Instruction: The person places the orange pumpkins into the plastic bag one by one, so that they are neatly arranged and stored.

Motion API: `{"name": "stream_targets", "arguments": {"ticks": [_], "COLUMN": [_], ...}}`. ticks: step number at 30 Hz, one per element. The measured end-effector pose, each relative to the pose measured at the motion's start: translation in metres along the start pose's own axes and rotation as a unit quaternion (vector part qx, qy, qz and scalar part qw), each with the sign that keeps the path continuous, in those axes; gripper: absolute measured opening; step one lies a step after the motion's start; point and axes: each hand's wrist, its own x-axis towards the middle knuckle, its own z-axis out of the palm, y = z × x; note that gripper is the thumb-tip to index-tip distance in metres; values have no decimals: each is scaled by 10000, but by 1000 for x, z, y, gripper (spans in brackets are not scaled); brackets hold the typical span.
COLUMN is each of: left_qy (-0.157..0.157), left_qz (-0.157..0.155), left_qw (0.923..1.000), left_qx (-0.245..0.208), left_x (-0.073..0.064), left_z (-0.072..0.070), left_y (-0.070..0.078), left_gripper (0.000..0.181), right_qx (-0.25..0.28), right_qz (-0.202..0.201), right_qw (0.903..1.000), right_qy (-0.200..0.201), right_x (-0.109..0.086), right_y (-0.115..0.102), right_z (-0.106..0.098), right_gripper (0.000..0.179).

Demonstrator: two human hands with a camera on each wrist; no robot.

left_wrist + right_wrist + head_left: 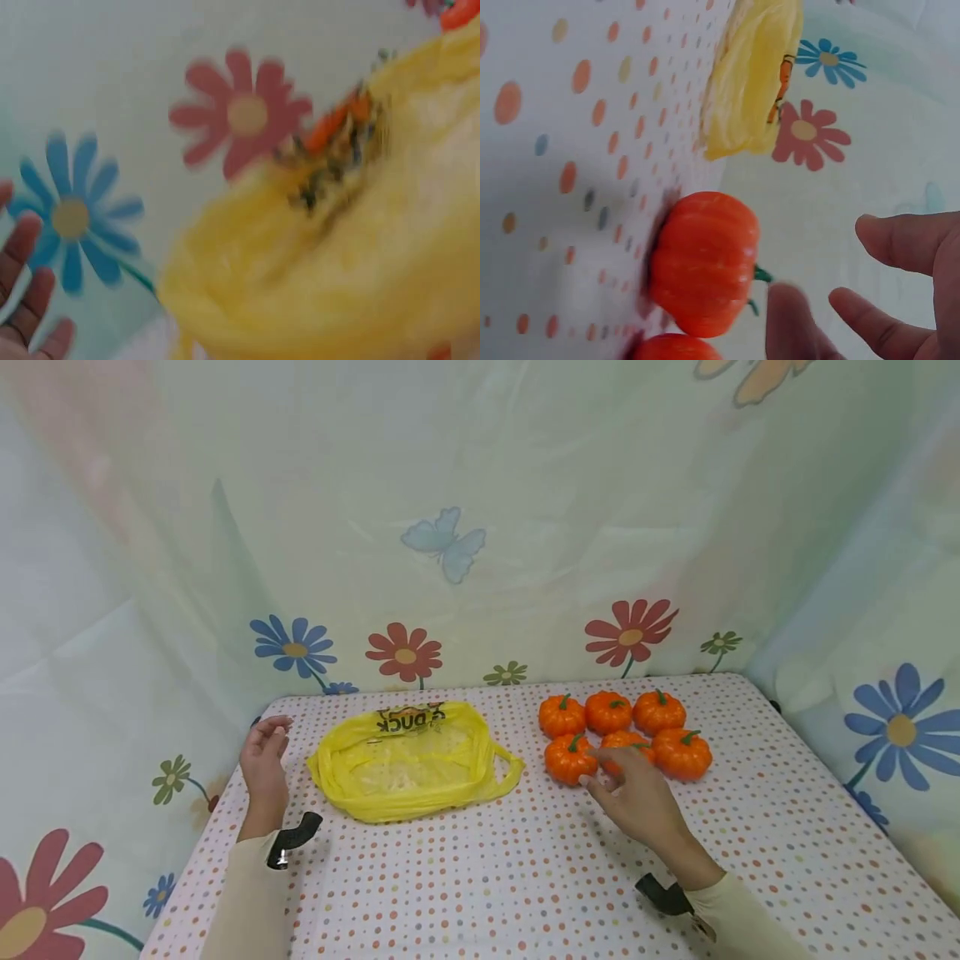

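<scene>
A yellow plastic bag (408, 797) with black print lies spread wide, its mouth facing up and a handle loop toward the right. My left hand (264, 768) is raised just left of the bag, fingers loosely bent and holding nothing. Several orange toy pumpkins (560, 717) with green stems stand in two rows at the right. Over the front row hovers my right hand (641, 802), thumb and fingers apart, close to the front-left pumpkin (568, 762) and partly covering the front-middle one. In the right wrist view, fingertips are near a pumpkin's (703, 262) stem.
A white tablecloth (450, 893) with coloured dots covers the table. Behind it and at both sides hangs a pale curtain (525, 527) printed with flowers and butterflies. Each wrist wears a black strap-like mount (294, 837).
</scene>
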Motion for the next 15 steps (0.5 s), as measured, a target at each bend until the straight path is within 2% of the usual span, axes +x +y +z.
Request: {"name": "stream_targets", "arguments": {"ticks": [1,3,5,7,9,12,15], "left_qy": [-100,-494,-1002,-1449,-1777,-2052,-2163], "left_qz": [-162,-323,-374,-247,-107,0,29], "left_qw": [9992,9977,9942,9872,9798,9715,9664], "left_qx": [-339,-322,100,620,911,1188,1386], "left_x": [4,7,7,5,3,3,4], "left_z": [-5,-12,-15,-15,-13,-11,-8], "left_y": [-9,-25,-37,-44,-48,-52,-56], "left_gripper": [27,31,35,37,37,37,39], "right_qx": [181,558,862,1136,1349,1581,1696], "right_qz": [15,92,204,287,359,400,491], "right_qw": [9998,9982,9951,9913,9874,9824,9787], "right_qy": [-39,-205,-430,-604,-749,-907,-1043], "right_x": [2,5,7,9,11,16,20], "right_y": [3,9,13,16,18,20,22], "right_z": [1,4,7,10,12,15,17], "right_gripper": [49,51,55,58,66,80,91]}}
